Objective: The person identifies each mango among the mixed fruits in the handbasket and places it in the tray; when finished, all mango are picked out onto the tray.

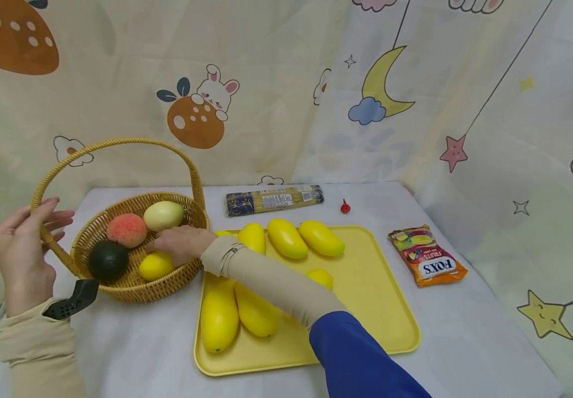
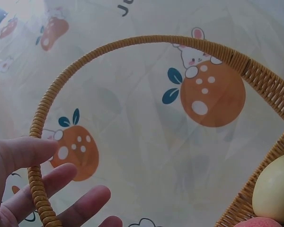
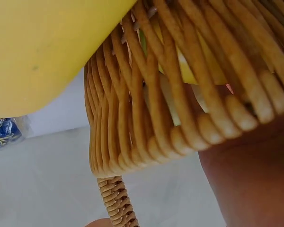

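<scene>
My left hand is at the left side of the wicker basket, its thumb and fingers around the arched handle. My right hand reaches down inside the basket, beside a yellow lemon. Its fingertips are hidden among the fruit, and I cannot tell whether they grip anything. A pinkish peach, a pale yellow-green fruit and a dark green avocado also lie in the basket. The right wrist view looks through the woven wall.
Right of the basket, a yellow tray bears several yellow mangoes, partly covered by my right arm. Behind it lie a spaghetti pack and a small red item. A Fox's candy bag lies at the right.
</scene>
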A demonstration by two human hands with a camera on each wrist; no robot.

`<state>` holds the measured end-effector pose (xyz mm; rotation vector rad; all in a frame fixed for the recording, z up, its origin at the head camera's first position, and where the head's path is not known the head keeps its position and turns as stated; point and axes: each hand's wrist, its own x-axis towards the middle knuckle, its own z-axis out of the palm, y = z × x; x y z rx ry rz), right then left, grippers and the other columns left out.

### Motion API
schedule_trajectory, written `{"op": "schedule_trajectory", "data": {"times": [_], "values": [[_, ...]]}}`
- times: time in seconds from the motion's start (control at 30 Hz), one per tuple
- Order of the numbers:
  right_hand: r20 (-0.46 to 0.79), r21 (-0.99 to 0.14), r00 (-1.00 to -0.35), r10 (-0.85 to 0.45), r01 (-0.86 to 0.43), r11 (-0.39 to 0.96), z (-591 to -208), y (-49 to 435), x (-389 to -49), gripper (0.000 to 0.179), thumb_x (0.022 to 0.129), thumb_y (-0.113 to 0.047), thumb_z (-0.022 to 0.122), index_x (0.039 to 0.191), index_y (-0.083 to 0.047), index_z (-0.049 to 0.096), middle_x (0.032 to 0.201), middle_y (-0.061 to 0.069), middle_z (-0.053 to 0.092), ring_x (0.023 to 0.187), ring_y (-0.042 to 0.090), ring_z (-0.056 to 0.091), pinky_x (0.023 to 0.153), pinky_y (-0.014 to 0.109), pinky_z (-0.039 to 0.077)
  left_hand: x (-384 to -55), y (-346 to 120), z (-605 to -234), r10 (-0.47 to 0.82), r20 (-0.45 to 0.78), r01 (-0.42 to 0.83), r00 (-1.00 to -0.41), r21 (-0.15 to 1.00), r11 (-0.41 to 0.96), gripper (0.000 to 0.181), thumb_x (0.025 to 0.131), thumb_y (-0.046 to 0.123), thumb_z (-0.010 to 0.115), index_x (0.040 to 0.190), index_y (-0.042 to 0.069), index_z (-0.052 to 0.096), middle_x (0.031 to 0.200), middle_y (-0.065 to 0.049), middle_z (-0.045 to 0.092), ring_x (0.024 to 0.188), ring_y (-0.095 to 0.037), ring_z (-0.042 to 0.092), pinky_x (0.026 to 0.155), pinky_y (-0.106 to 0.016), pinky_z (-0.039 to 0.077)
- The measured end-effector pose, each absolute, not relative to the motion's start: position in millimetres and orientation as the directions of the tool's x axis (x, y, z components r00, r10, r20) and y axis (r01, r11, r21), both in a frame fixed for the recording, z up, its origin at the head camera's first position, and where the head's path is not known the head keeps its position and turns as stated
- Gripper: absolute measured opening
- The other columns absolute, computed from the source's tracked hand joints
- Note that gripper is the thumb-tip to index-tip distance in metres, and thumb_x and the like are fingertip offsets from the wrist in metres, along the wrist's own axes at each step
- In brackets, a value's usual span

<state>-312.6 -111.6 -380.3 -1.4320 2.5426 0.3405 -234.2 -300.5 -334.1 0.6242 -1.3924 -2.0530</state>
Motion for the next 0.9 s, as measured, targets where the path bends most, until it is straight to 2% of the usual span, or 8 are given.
{"op": "schedule_trajectory", "data": {"times": [0.2,0.43,0.63,0.9], "values": [[-0.281,0.089,-0.506,-0.815,-0.860,0.503,-382,-112,-315,0.051,0.092,-0.024,0.064,0.140,-0.030,0.048,0.132,-0.008,0.054,0.118,0.007,0.050,0.090,0.023,0.045,-234,-300,-334,-0.684,-0.059,0.195,-0.727,0.937,-0.289,0.038,0.072,0.030,0.085,0.100,0.008,0.075,0.077,0.001,0.073,0.068,-0.011,0.067,0.066,-0.023,0.041],[-0.214,0.083,-0.471,-0.856,-0.882,0.464,-373,-105,-319,0.060,0.086,-0.031,0.068,0.142,-0.027,0.046,0.131,-0.006,0.054,0.114,0.008,0.049,0.091,0.024,0.044,-234,-300,-335,-0.684,-0.062,0.192,-0.726,0.938,-0.289,0.039,0.071,0.031,0.085,0.101,0.008,0.075,0.077,0.002,0.073,0.067,-0.011,0.066,0.066,-0.023,0.040],[-0.152,0.053,-0.478,-0.865,-0.878,0.476,-346,-91,-318,0.069,0.080,-0.029,0.075,0.142,-0.026,0.044,0.129,-0.001,0.052,0.108,0.011,0.053,0.090,0.024,0.043,-234,-302,-335,-0.685,-0.059,0.198,-0.726,0.936,-0.290,0.037,0.071,0.030,0.086,0.100,0.007,0.075,0.076,0.001,0.073,0.068,-0.011,0.067,0.065,-0.023,0.041],[-0.007,0.048,-0.457,-0.889,-0.889,0.456,-303,-38,-304,0.072,0.080,-0.032,0.077,0.143,-0.020,0.044,0.136,0.003,0.049,0.116,0.016,0.051,0.095,0.029,0.043,-235,-303,-335,-0.679,-0.066,0.192,-0.731,0.935,-0.297,0.039,0.070,0.030,0.086,0.100,0.008,0.075,0.077,0.001,0.073,0.068,-0.011,0.067,0.066,-0.023,0.041]]}}
